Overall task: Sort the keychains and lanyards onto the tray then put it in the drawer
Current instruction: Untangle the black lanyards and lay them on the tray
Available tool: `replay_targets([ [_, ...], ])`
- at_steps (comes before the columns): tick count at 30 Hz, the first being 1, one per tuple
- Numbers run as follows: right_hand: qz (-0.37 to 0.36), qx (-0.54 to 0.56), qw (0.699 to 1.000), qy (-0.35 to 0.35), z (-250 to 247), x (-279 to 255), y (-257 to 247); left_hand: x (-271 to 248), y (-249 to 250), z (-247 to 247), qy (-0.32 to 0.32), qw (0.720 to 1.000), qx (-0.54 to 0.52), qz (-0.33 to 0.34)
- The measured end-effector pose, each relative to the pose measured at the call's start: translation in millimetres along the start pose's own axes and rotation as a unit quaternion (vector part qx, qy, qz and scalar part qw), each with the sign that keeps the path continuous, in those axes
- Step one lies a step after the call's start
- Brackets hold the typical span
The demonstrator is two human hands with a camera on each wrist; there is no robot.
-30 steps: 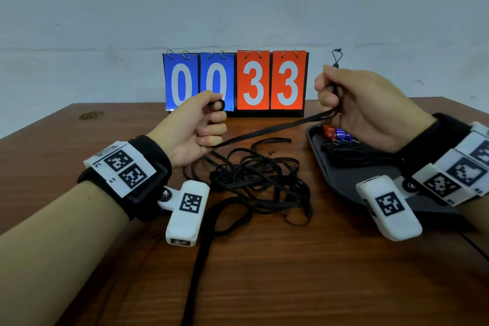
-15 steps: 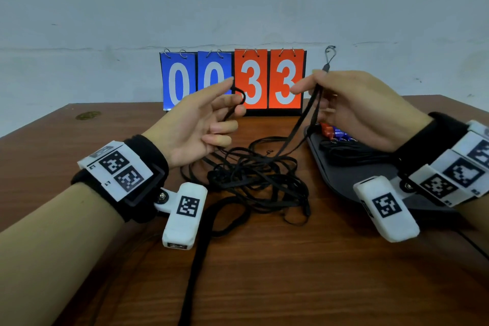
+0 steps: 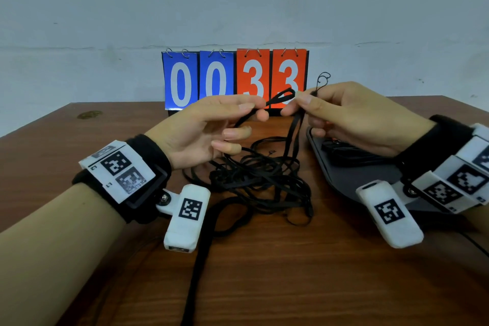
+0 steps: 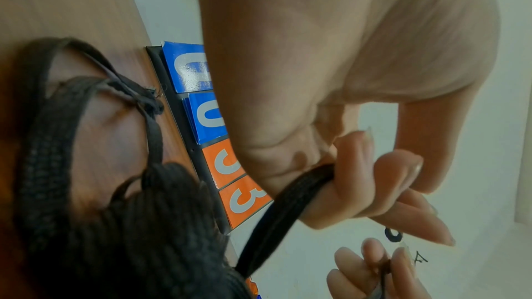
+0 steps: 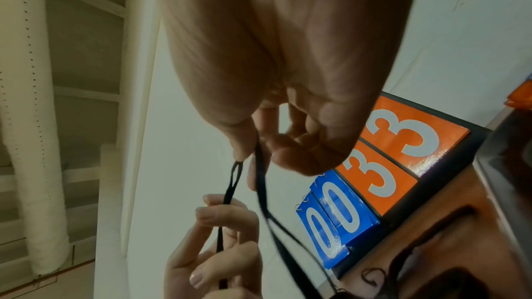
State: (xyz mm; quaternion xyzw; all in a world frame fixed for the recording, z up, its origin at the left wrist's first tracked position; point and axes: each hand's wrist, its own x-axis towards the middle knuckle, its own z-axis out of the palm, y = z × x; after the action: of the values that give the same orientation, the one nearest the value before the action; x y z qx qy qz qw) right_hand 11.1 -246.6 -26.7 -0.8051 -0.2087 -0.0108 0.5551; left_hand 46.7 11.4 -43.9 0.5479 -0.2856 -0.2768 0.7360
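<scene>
A tangle of black lanyards (image 3: 259, 177) lies on the wooden table between my forearms. One black lanyard rises out of it, and its folded loop (image 3: 283, 95) shows between my two hands in front of the scoreboard. My left hand (image 3: 258, 110) pinches the strap with thumb and forefinger; the strap (image 4: 287, 208) runs out under that thumb. My right hand (image 3: 295, 105) pinches the same lanyard just right of the loop, and its thin cord end (image 3: 323, 79) sticks up above the fingers. The dark tray (image 3: 352, 180) lies under my right hand, with black lanyards (image 3: 344, 153) on it; my hand hides the rest.
A flip scoreboard (image 3: 235, 79) reading 0033 stands at the back of the table against a pale wall. A wide black strap (image 3: 201, 259) trails from the tangle toward the near table edge. Bare wood shows in front and at the left.
The hands were apart with the strap stretched between them. My left hand has moved up and right, so its loop end now meets my right hand's fingers; the strap hangs slack.
</scene>
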Motion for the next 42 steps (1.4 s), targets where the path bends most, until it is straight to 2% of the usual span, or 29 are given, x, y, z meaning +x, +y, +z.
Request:
replay_targets([
  [6, 0.025, 0.053, 0.998, -0.014, 4.3, 0.3, -3.5, -1.2, -0.8, -0.6, -0.007, 1.000, 0.006, -0.007],
  [10, 0.012, 0.014, 0.999, -0.041, 3.1, -2.1, -4.0, -1.3, -1.7, 0.5, -0.037, 0.999, 0.009, -0.010],
  [14, -0.012, 0.005, 0.998, -0.060, 3.9, -5.3, -6.5, -1.4, -1.9, 0.3, -0.037, 0.999, 0.011, -0.015],
  [24, -0.026, 0.056, 0.998, 0.003, 3.5, -1.1, -5.6, -1.7, -1.8, 2.0, -0.047, 0.998, 0.028, -0.025],
  [31, -0.022, 0.083, 0.995, 0.050, -11.1, 2.5, -9.1, -0.4, -0.8, 4.1, -0.013, 0.999, 0.036, -0.034],
  [42, -0.008, 0.097, 0.992, 0.076, -41.9, 3.3, -13.3, 4.9, -3.0, 0.5, 0.035, 0.999, 0.031, -0.021],
])
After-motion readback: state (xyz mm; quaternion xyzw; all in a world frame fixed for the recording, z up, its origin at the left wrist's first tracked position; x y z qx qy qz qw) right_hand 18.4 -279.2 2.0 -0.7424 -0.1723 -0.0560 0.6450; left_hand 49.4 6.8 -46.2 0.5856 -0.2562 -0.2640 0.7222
